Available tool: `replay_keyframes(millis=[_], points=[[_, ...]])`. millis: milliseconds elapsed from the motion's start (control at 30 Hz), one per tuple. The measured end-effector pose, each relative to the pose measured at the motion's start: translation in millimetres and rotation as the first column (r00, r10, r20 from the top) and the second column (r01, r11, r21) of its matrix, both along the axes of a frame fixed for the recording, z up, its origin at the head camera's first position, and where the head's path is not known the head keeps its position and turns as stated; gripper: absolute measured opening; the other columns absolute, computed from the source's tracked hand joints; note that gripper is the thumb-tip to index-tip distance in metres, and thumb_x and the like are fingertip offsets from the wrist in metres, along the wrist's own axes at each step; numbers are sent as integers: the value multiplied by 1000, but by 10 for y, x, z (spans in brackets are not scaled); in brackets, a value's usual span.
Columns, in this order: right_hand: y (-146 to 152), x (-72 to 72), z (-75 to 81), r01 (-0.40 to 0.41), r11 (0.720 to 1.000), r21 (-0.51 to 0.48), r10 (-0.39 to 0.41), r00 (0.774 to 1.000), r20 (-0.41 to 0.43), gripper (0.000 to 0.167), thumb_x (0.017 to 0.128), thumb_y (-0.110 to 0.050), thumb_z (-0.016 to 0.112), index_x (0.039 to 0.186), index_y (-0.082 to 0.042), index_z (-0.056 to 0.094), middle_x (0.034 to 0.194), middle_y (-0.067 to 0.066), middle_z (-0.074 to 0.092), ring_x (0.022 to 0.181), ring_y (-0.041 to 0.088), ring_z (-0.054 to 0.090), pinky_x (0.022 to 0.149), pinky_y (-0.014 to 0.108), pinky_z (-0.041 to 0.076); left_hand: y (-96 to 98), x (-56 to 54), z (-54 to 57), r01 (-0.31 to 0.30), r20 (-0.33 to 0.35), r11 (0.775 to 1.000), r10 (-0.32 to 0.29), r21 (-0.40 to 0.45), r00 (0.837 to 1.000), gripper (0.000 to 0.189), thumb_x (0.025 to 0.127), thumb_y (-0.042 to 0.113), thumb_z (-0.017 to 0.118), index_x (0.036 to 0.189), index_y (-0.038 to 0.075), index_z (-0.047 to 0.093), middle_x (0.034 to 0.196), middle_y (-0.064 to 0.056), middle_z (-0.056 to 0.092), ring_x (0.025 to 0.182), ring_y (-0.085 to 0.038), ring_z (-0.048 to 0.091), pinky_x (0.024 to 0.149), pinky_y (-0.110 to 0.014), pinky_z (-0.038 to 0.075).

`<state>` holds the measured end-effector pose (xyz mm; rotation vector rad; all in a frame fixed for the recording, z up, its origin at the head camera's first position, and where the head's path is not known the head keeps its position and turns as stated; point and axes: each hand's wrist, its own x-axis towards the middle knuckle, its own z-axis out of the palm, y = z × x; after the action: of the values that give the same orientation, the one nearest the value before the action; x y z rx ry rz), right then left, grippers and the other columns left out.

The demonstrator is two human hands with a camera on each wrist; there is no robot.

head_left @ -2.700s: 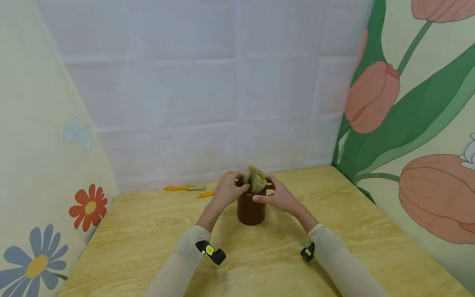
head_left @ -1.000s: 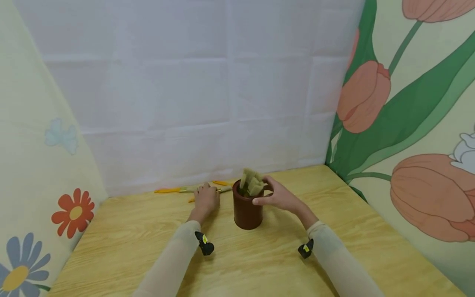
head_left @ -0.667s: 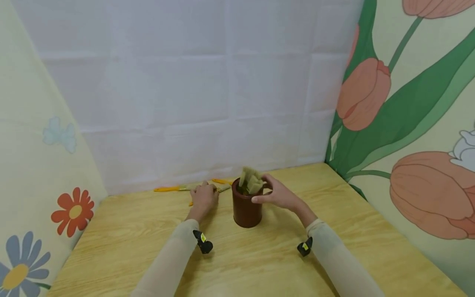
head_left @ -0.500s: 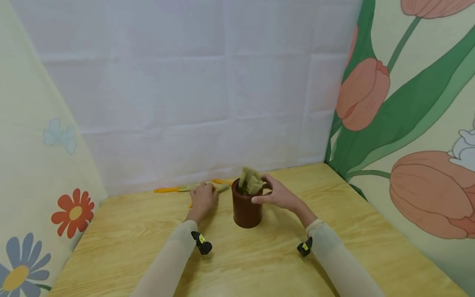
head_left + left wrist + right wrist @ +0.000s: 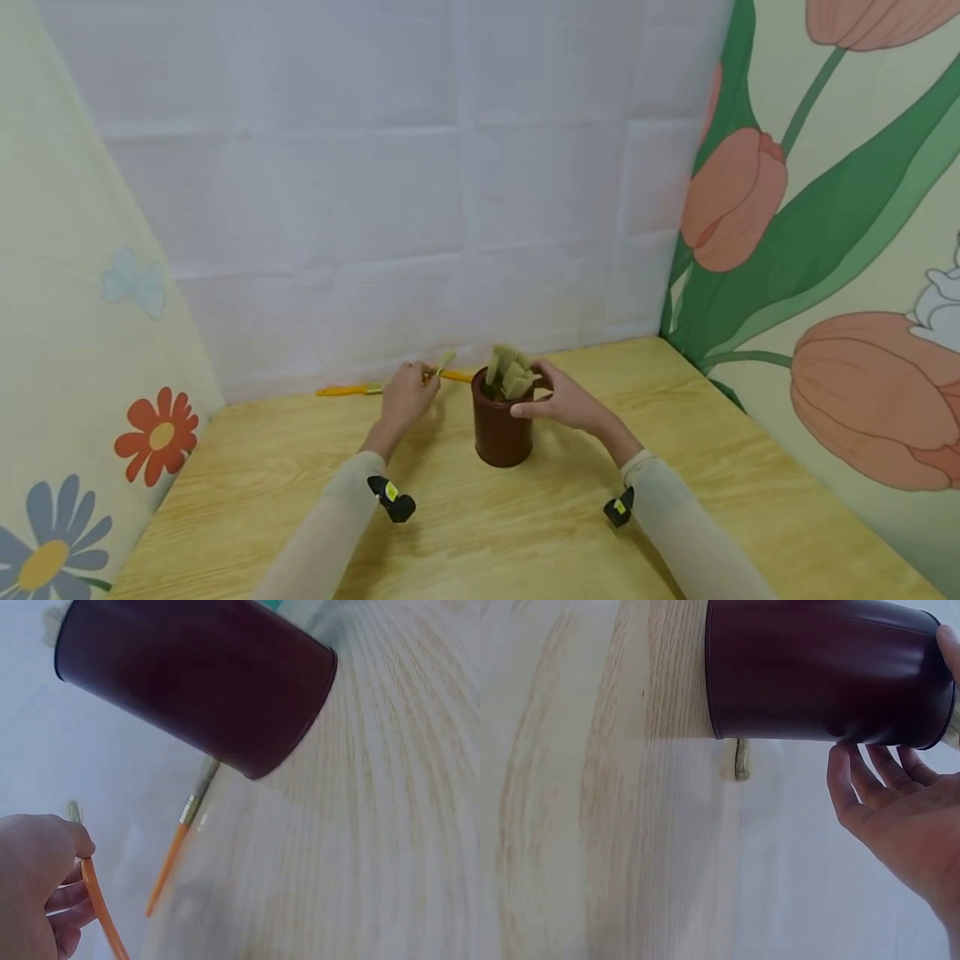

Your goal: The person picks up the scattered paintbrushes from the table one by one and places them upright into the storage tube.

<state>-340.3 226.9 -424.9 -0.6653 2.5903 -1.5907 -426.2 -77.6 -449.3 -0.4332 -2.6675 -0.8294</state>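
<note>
A dark brown cylindrical pot point(image 5: 503, 433) stands upright on the table, with crumpled beige-green fabric point(image 5: 509, 372) rising out of its mouth. My right hand point(image 5: 564, 398) holds the pot near its rim from the right; in the right wrist view the fingers point(image 5: 75, 896) of the other hand are absent, and its own fingertips press the pot's side. To the pot's left, my left hand point(image 5: 407, 396) pinches a paintbrush point(image 5: 103, 911) by its orange handle near the ferrule. Its pale bristles point(image 5: 447, 358) point up in the head view.
A second paintbrush point(image 5: 171, 859) lies behind the pot, its bristles partly hidden by it. Another orange-handled brush point(image 5: 343, 390) rests at the table's back left, its tip hidden behind my left hand. A white cloth wall point(image 5: 360, 300) rises along the back edge.
My left hand has gone from the pot's rim leftward to the brushes, and has now raised one slightly, its bristles turning upward. The right hand stays on the pot.
</note>
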Motion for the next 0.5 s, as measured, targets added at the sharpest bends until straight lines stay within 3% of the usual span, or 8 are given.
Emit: replay_keyframes(millis=[267,500], points=[[-17,19,8,18,1000,-11,-18,1000,7,79,87,-44,82,149,-20,40,144,5,44,134,27,46,95,47,50,68,174,329,131,-41,984,-127,121,991,31,103,30,58,124,7,65,116,-9,59,98,-25,60,80,-44,52],[-14,2,-24,21,1000,-8,-21,1000,18,82,86,-45,83,150,-20,39,146,4,44,134,27,46,94,46,51,214,388,674,224,-136,945,-196,238,971,27,102,28,58,123,11,61,112,-3,58,92,-19,59,70,-39,51]])
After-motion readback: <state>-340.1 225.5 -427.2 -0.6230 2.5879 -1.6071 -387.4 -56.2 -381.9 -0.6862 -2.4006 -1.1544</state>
